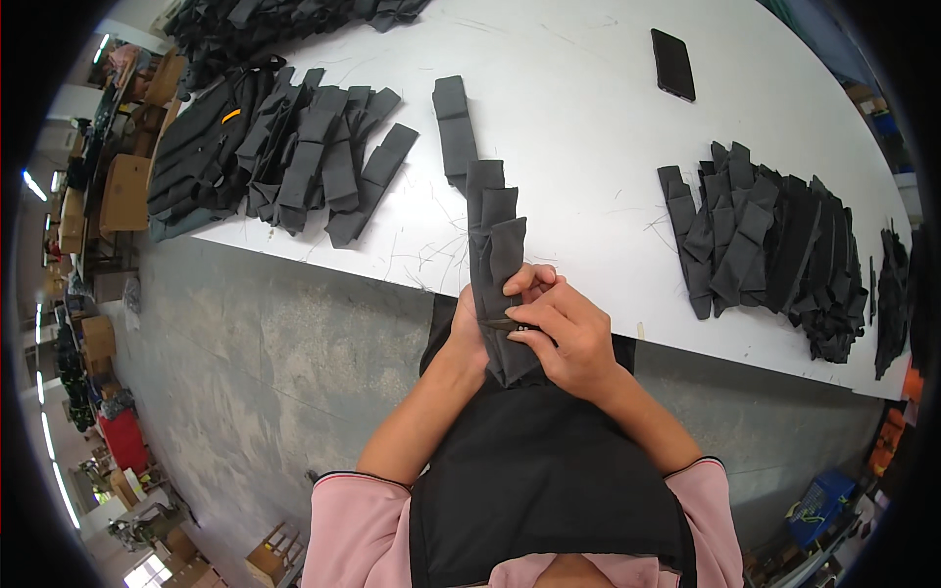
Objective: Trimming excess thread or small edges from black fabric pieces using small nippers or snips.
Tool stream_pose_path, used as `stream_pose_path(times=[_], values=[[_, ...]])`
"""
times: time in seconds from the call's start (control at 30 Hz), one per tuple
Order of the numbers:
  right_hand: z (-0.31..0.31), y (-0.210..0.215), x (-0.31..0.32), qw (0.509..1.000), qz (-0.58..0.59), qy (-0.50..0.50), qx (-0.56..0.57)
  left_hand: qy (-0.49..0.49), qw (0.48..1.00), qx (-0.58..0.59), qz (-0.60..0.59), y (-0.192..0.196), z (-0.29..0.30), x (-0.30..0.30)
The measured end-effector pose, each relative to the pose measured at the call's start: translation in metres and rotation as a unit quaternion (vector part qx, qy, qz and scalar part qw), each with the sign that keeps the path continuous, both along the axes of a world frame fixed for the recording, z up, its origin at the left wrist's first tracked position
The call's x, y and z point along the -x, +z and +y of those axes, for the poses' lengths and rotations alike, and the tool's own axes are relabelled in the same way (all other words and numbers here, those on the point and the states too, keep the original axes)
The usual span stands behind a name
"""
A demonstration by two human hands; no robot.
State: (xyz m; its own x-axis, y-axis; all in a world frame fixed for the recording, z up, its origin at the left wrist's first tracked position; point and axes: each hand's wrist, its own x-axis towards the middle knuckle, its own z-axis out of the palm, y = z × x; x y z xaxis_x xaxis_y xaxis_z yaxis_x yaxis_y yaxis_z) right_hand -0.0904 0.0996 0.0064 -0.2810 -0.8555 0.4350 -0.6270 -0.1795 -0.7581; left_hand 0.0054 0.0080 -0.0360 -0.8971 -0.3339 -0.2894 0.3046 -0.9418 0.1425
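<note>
A long dark grey sewn fabric strip with layered, folded pocket-like flaps [487, 235] runs from the table edge down to my lap. My left hand [471, 328] wraps around its near part from the left and below, with most of its fingers hidden behind the cloth. My right hand [567, 331] comes in from the right, closed in a pinch over the strip. Between its thumb and fingers is a small dark pointed tool that looks like thread snips [508, 325], its tip lying across the fabric. Another grey strip [454, 127] lies just beyond, touching or overlapping the far end.
Similar strips [319, 147] are heaped at left beside a dark bag [201, 147] with an orange tab. More strips [740, 230] lie in a row at right. A black phone [672, 65] rests at the far right of the white table [578, 127]. Loose threads [431, 250] are scattered near its edge.
</note>
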Motion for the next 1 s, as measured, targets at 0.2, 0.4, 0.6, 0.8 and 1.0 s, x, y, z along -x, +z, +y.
stream_pose_path(times=[0.2, 0.4, 0.6, 0.8, 1.0], values=[[0.003, -0.004, -0.002, 0.996, -0.087, 0.004, -0.032, 0.007, 0.998, -0.055, 0.041, 0.005, 0.002, 0.002], [0.000, 0.013, -0.007, 0.969, -0.221, -0.020, -0.109, 0.015, 0.999, 0.018, -0.035, 0.001, -0.001, -0.002], [0.006, 0.004, -0.005, 0.964, -0.228, -0.016, -0.139, 0.037, 0.984, 0.114, -0.133, 0.034, -0.006, -0.009], [0.025, 0.013, 0.001, 0.956, -0.241, 0.008, -0.166, 0.008, 0.972, 0.204, -0.118, 0.027, -0.017, -0.015], [0.006, 0.025, 0.032, 0.988, -0.017, -0.142, -0.057, 0.002, 0.961, 0.212, -0.179, 0.039, -0.016, -0.012]])
